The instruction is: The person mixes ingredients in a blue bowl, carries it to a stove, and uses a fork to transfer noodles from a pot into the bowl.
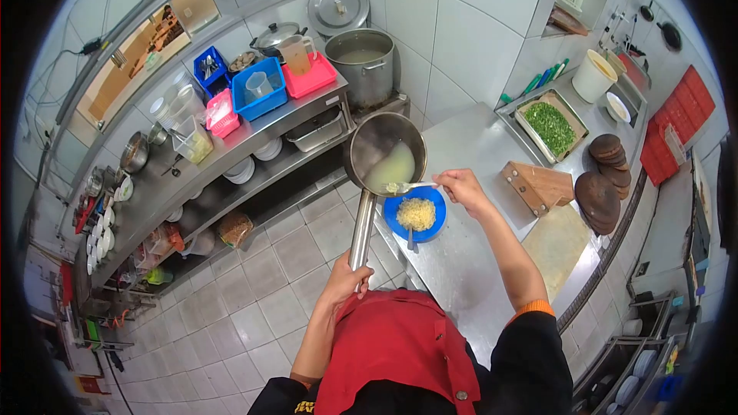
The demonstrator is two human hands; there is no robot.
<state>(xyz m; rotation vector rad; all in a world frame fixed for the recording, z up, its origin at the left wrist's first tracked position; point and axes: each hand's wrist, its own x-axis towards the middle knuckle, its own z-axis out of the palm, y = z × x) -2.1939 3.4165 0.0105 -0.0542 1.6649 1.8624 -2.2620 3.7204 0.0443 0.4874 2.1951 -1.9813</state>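
My left hand [346, 280] is wrapped round the long metal handle of a saucepan [365, 219], which is tilted so that pale, cloudy liquid [392, 169] pools on its right side. My right hand [461, 189] grips a fork [419, 184] at the pan's near rim, with some pale food on its end. Just below the rim, a blue bowl [437, 219] stands on the steel table, holding shredded yellow food [415, 214]. A spoon [410, 240] rests in that bowl with its handle towards me.
To the right on the steel table [469, 277] are a wooden block [542, 184], a pale cutting board [557, 244], a tray of chopped greens [549, 127] and stacked round brown boards [598, 201]. A large stockpot [361, 69] stands behind. Blue and pink bins line the left counter [246, 132].
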